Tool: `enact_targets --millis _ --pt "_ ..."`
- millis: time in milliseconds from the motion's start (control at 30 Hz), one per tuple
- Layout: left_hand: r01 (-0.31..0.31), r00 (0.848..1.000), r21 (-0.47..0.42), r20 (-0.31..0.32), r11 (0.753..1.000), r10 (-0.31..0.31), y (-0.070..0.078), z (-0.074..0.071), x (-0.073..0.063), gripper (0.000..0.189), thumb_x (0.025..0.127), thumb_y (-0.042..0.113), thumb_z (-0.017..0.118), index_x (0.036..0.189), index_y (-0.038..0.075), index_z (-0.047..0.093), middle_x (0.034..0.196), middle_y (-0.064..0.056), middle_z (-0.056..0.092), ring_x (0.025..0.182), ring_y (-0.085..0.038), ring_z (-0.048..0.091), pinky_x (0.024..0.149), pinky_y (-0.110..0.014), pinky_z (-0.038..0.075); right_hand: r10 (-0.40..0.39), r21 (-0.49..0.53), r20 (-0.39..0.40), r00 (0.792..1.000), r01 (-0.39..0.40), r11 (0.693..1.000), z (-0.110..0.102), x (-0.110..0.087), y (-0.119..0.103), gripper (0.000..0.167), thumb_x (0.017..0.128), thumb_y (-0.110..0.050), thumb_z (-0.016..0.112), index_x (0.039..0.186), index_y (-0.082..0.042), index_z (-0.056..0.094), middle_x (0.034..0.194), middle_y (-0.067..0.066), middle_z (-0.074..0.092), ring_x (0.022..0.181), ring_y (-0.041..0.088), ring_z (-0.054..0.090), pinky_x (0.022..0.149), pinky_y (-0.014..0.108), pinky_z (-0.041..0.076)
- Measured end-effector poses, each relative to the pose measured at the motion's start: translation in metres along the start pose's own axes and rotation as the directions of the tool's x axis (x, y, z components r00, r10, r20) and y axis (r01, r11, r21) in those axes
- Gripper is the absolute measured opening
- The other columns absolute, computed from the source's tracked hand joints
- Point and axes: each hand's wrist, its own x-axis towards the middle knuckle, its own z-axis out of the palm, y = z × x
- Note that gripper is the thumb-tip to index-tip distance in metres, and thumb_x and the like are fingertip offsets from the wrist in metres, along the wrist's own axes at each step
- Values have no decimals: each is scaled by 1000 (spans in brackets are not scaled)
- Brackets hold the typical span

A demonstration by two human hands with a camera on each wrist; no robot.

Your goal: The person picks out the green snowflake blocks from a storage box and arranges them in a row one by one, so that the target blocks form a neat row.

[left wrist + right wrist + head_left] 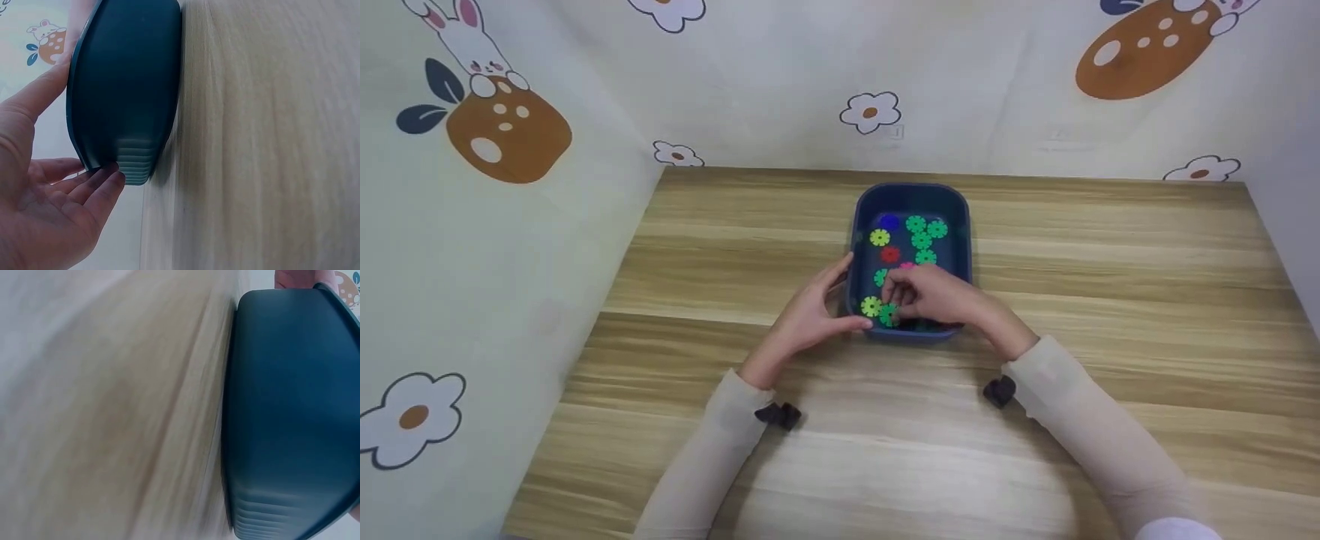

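Note:
A dark blue plastic basin (911, 196) holds several slotted, snowflake-like building discs. My right hand (934, 294) reaches into its near half, with bent thumb and index finger pinching a green slotted disc (889, 315). Beside that lies a yellow slotted disc (871, 306). My left hand (810, 315) rests against the near left corner, thumb at the near rim and fingers along the left side. In the left wrist view, the fingertips of the left hand (56, 214) touch the outer wall. The right wrist view shows the basin's outside (292, 399), while the right fingertips are hidden.
Farther inside the basin lie a blue disc (889, 221), another yellow disc (880, 238), a red disc (890, 254) and several green discs (921, 240). The basin stands on a wood-grain table (735, 247), with a patterned wall covering (780, 82) behind it.

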Motion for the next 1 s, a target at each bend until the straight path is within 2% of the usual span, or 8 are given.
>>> enact_targets --millis 333,567,733,1000 --pt "15 1000 -26 15 1000 -15 0 0 -1 102 77 32 87 158 14 27 162 -14 32 143 -32 44 121 -43 37 11 45 -78 997 -7 999 -3 -2 -4 12 88 -7 74 100 -8 72 93 5 75 81 15 69 78 32 62" --pt "17 1000 -22 17 1000 -16 -1 -1 0 102 78 32 87 158 14 27 162 -14 31 143 -32 44 120 -43 37 -25 8 -155 988 27 1000 -7 -2 -8 11 89 -8 74 100 -10 75 93 5 77 82 15 71 78 34 62" --pt "7 1000 -29 19 1000 -6 -1 -1 0 103 78 32 87 159 12 26 163 -14 30 142 -33 44 120 -43 37 -24 2 -212 977 25 1000 -10 -4 -11 12 89 -9 74 101 -9 76 96 6 77 84 17 72 82 37 63" --pt "3 1000 -5 8 1000 -3 0 0 0 104 77 34 87 158 11 27 162 -15 31 142 -34 44 122 -45 34 3 36 -246 969 6 999 -18 -7 -11 15 90 -8 73 104 -4 76 102 13 77 89 21 72 84 40 63"
